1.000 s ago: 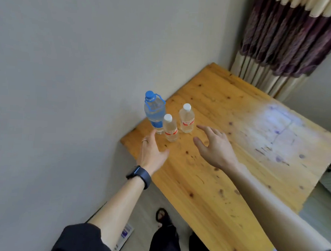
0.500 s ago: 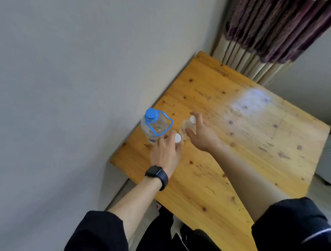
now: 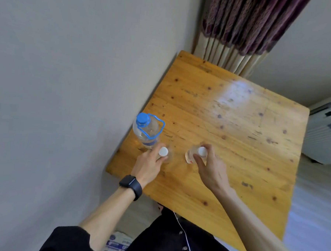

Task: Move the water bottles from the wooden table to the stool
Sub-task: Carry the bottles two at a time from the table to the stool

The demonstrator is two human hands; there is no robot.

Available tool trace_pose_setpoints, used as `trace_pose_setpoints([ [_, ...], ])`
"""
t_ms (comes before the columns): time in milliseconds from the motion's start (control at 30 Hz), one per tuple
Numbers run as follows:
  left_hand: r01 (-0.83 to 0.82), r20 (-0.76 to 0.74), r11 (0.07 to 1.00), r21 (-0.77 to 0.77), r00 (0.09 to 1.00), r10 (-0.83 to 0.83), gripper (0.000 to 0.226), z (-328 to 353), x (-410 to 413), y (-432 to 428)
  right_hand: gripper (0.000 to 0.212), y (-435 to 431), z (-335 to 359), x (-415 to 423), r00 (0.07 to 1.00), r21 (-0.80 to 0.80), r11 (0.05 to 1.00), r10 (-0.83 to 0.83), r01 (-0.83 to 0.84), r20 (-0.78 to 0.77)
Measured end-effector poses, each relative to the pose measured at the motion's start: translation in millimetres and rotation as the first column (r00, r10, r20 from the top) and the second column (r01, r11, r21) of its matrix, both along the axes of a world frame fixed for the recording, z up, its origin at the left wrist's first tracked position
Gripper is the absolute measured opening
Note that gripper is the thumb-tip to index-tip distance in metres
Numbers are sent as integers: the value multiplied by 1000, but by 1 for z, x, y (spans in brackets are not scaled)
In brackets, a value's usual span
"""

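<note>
Three water bottles are at the near left corner of the wooden table (image 3: 237,129). A large clear bottle with a blue cap and blue carry handle (image 3: 146,131) stands by the wall. My left hand (image 3: 149,164) grips a small white-capped bottle (image 3: 164,153) just right of it. My right hand (image 3: 209,164) grips a second small white-capped bottle (image 3: 194,154) with a red label, held apart from the first. Both small bottles are seen from above, their bodies mostly hidden by my fingers. The stool is out of view.
A grey wall runs along the table's left edge. A purple and cream curtain (image 3: 242,29) hangs behind the far corner. A white unit (image 3: 325,133) stands beyond the table's right edge. A printed packet (image 3: 116,243) lies on the floor near my legs.
Both hands reached forward and closed round the two small bottles. The bottle in my right hand has since moved rightwards, away from the other one. The camera tilted downward.
</note>
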State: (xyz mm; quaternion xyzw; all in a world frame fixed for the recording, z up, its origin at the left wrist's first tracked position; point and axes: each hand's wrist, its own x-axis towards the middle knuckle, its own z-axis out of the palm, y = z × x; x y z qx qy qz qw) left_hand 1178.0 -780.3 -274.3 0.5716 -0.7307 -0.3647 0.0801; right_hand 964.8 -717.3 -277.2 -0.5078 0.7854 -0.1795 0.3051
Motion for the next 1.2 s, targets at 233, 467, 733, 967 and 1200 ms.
trace_pose_setpoints([
  [233,102,-13,994,41,995,-102,35,-2,8,29,31,55,-7,12,993,12,996,-89,90,-84],
  [467,99,-66,994,46,993,-96,33,-1,-1,42,53,68,-13,16,992,34,992,-119,120,-41],
  [733,32,-65,988,149,998,-23,81,-18,-11,48,101,68,-15,5,983,106,994,-40,21,181],
  [967,-117,-107,954,275,983,151,86,-44,-22,48,92,64,-38,8,962,96,993,-93,71,256],
  [1200,-71,-12,975,208,997,76,68,-48,-23,41,75,63,-51,11,961,81,986,-162,148,224],
])
